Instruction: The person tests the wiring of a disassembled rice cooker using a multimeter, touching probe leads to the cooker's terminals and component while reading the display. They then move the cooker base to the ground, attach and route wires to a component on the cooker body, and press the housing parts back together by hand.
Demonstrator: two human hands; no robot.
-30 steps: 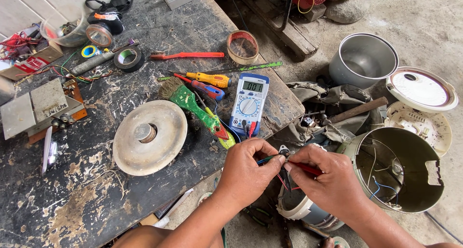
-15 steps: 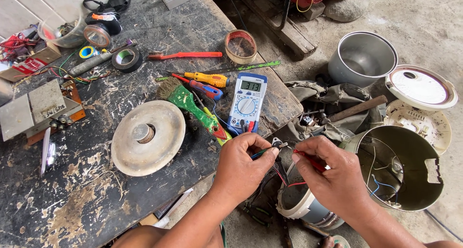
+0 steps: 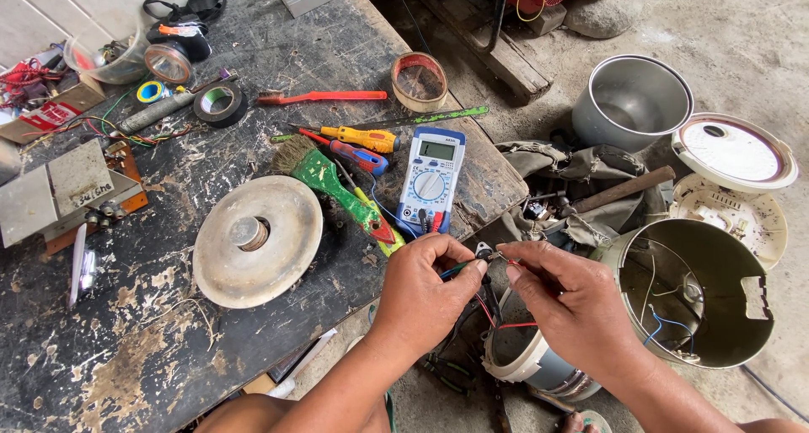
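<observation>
Left hand — my grip pinched shut on dark probe, tip at small black component. Right hand — fingertips closed on component's lead; red wire trailing beneath. Both just off worktop edge, above grey housing ring. Multimeter near, on worktop; green-handled brush and metal disc beside it.

Both hands pinched, fingertips together

I count two screwdrivers, one multimeter, two tape rolls, one metal disc, two brushes.
</observation>
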